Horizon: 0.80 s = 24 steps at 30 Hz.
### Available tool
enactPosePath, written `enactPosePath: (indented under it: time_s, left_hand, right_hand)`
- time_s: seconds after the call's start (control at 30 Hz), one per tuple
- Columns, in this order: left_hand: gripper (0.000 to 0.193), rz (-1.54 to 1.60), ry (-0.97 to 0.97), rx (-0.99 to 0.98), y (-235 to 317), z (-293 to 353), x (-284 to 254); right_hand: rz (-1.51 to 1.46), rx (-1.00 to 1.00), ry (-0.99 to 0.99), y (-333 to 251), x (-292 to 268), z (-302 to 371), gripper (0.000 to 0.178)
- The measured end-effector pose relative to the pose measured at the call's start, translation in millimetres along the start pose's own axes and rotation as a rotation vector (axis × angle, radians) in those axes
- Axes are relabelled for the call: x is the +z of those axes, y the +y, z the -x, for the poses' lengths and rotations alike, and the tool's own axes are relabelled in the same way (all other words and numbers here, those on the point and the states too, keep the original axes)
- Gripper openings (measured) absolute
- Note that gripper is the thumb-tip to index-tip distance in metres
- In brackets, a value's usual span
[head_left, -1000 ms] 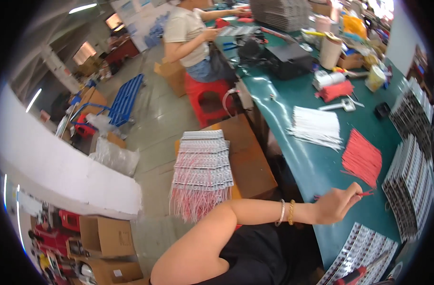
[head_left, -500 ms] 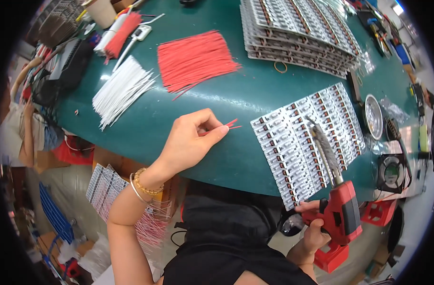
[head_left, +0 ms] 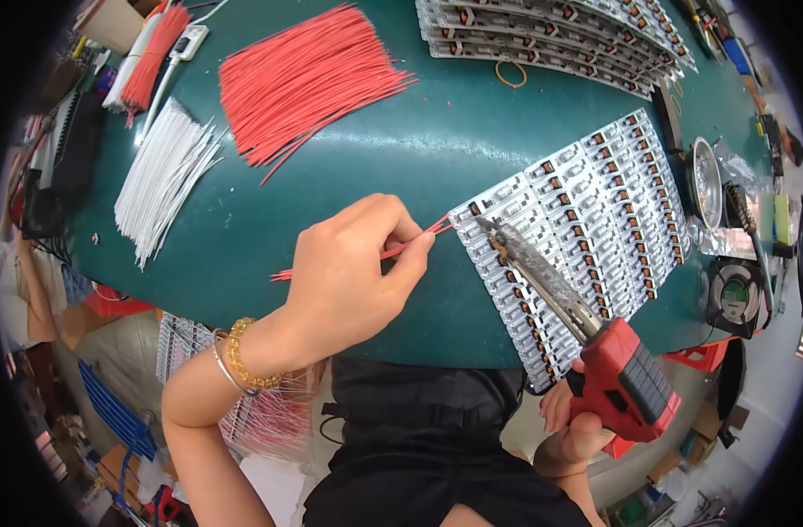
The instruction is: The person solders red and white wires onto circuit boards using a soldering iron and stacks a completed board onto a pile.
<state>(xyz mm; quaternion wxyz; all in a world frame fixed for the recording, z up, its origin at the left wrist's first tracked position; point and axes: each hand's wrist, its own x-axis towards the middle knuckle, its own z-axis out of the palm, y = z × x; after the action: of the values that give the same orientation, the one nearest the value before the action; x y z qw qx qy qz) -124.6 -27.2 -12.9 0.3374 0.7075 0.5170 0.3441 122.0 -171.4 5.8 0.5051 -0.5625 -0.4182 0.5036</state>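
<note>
My left hand (head_left: 349, 263) pinches a few thin red wires (head_left: 438, 227) between thumb and fingers. Their front ends reach the upper left corner of a panel of small circuit boards (head_left: 564, 233); whether they touch it I cannot tell. Behind the hand, the wires' other ends stick out to the left. My right hand (head_left: 579, 435) is wrapped round the handle of a red and black soldering gun (head_left: 628, 378). Its long, stained metal barrel slants over the panel, and the tip is just above the row at that same corner.
A pile of red wires (head_left: 309, 83) and a bundle of white wires (head_left: 166, 184) lie on the green table (head_left: 331, 189). Stacked board panels (head_left: 542, 39) stand at the back, a rubber band (head_left: 510, 74) beside them. On the right are a metal bowl (head_left: 705, 184) and a black fan (head_left: 737, 296).
The soldering gun's tip has swung left across the panel to its upper left corner. My left hand has brought the wires' ends to the panel's edge. The whole view has shifted slightly.
</note>
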Motion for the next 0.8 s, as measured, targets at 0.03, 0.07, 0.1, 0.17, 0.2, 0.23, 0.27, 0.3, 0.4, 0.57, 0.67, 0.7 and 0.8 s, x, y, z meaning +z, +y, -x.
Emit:
enactPosePath:
  time_s: [0.03, 0.07, 0.1, 0.17, 0.2, 0.23, 0.27, 0.3, 0.4, 0.57, 0.67, 0.7, 0.8]
  left_hand:
    - [0.014, -0.014, -0.008, 0.002, 0, 0, -1]
    - [0.014, -0.028, -0.014, 0.001, -1, 0, -2]
    - [0.014, -0.021, -0.02, -0.004, -2, -1, -2]
    - [0.014, -0.018, -0.022, 0.008, -2, -1, -2]
    - [0.014, -0.011, -0.025, 0.006, -1, -1, -2]
    - [0.014, -0.026, -0.028, 0.016, 0, -1, -2]
    - [0.014, -0.043, -0.029, 0.024, 0, -1, -2]
    - [0.014, -0.038, -0.03, 0.021, 0, -1, -1]
    - [0.014, -0.041, -0.023, 0.026, -1, -1, 0]
    - [0.014, -0.045, -0.018, 0.034, 0, -2, -3]
    - [0.014, -0.031, -0.04, 0.042, 1, -3, 3]
    - [0.014, -0.037, -0.035, 0.034, 0, 0, 2]
    - [0.014, -0.05, -0.017, 0.041, -1, 1, 0]
  right_hand:
    - [0.005, 0.007, 0.008, 0, 0, 1, 0.078]
    - [0.004, 0.029, -0.002, -1, 0, 1, 0.079]
    - [0.003, 0.051, -0.011, -1, 0, 1, 0.079]
    - [0.036, 0.041, 0.039, 10, -7, 7, 0.08]
    - [0.064, 0.023, 0.085, 14, -12, 12, 0.082]
    - [0.07, 0.027, 0.088, 13, -16, 16, 0.082]
    - [0.09, 0.111, 0.109, 12, -20, 20, 0.071]
    - [0.11, 0.195, 0.13, 11, -24, 23, 0.059]
    - [0.459, 0.037, 0.086, 19, -33, 27, 0.059]
    - [-0.053, 0.27, 0.046, 59, -92, 71, 0.063]
    - [0.025, 0.164, 0.183, 39, -49, 45, 0.074]
    - [0.156, -0.026, 0.175, 23, -23, 26, 0.083]
    - [0.171, -0.048, 0.101, 17, -16, 20, 0.083]
